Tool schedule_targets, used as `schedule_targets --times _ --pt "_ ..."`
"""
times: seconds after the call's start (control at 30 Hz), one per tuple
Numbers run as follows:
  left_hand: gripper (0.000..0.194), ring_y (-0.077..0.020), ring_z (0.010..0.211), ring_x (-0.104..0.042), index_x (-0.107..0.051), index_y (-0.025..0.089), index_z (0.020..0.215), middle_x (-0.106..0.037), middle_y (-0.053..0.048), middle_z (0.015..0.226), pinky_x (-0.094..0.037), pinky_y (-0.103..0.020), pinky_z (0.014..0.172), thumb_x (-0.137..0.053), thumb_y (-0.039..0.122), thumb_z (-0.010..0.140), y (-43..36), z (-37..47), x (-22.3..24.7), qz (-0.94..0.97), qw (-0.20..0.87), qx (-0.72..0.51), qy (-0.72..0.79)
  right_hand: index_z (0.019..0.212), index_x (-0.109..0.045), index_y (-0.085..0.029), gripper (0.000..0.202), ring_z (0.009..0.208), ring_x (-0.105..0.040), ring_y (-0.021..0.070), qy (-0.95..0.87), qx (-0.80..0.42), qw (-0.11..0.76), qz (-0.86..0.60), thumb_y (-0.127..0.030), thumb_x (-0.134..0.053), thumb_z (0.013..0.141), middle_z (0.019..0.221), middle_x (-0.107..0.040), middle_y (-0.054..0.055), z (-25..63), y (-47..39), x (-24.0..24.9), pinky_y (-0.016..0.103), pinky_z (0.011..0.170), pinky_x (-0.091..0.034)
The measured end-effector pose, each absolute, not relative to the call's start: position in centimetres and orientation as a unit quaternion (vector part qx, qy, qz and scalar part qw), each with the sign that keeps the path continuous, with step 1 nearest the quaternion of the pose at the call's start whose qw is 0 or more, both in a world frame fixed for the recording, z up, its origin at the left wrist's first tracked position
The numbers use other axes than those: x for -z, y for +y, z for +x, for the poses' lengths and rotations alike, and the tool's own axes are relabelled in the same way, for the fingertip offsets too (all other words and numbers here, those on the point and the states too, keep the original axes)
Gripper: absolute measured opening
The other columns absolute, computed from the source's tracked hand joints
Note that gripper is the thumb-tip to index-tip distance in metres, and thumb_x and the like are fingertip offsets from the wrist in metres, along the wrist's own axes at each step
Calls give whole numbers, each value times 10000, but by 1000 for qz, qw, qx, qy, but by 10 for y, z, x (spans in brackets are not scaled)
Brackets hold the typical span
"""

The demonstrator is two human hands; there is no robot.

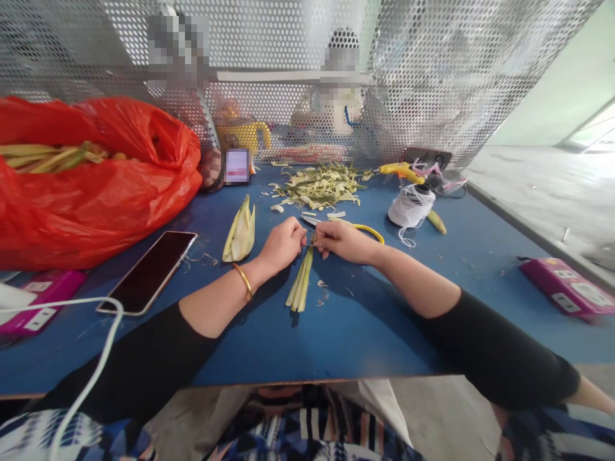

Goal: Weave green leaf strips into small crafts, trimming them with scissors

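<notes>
The strips lie on the blue surface in front of the person, their loose ends fanned toward the near edge and their narrow end up between the hands. The right hand has thumb and fingertips pinched on that narrow end. The left hand is curled closed just beside it, its fingertips near the same end; whether it pinches a thread is too small to tell. Scissors with a yellow handle lie behind the right hand, partly covered by it. Left of the left hand, near it, rests a pale husk, and farther left a phone lies flat. A red bag with more strips inside fills the far left. Beyond the hands, a loose heap of scraps spreads before a perforated screen. To the right stand a spool of white thread, with a yellow glue gun behind it, and, well apart, a magenta box near the surface's right side.
</notes>
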State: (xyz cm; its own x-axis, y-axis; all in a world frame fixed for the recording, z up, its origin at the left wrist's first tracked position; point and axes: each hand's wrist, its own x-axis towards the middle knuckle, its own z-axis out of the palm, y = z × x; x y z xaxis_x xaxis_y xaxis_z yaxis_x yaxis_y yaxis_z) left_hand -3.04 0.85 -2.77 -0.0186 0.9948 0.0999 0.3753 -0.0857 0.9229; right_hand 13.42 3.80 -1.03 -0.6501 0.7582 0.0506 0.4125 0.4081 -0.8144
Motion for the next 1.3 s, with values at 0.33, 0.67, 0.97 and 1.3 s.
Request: schedule_targets --times 0.33,0.67,0.97,1.3 --pt "211 -79 466 -544 -551 158 619 -610 4 540 -395 -179 453 -579 150 828 7 -31 21 544 495 -431 523 667 -561 -179 154 601 -578 115 -753 -482 276 -354 -273 -640 759 628 -602 -24 135 40 15 248 599 -432" --pt "159 -89 471 -571 -594 134 661 -622 14 522 -475 -214 527 -731 169 735 9 -31 23 486 540 -441 527 618 -565 -168 253 468 -511 84 -736 -478 282 -386 -354 -665 756 488 -555 -48 130 36 11 221 522 -390" --pt "132 -81 528 -581 -650 126 640 -648 -2 566 -482 -227 611 -664 135 771 10 -34 21 511 567 -392 514 611 -594 -149 186 452 -555 61 -642 -560 311 -421 -209 -659 774 509 -592 -43 123 30 7 176 468 -402" --pt "45 -90 583 -599 -688 126 681 -678 -12 631 -484 -245 663 -725 150 687 11 -38 19 539 586 -358 487 728 -664 -126 100 473 -573 56 -601 -616 326 -392 -160 -613 807 619 -674 3 124 30 9 164 467 -414"
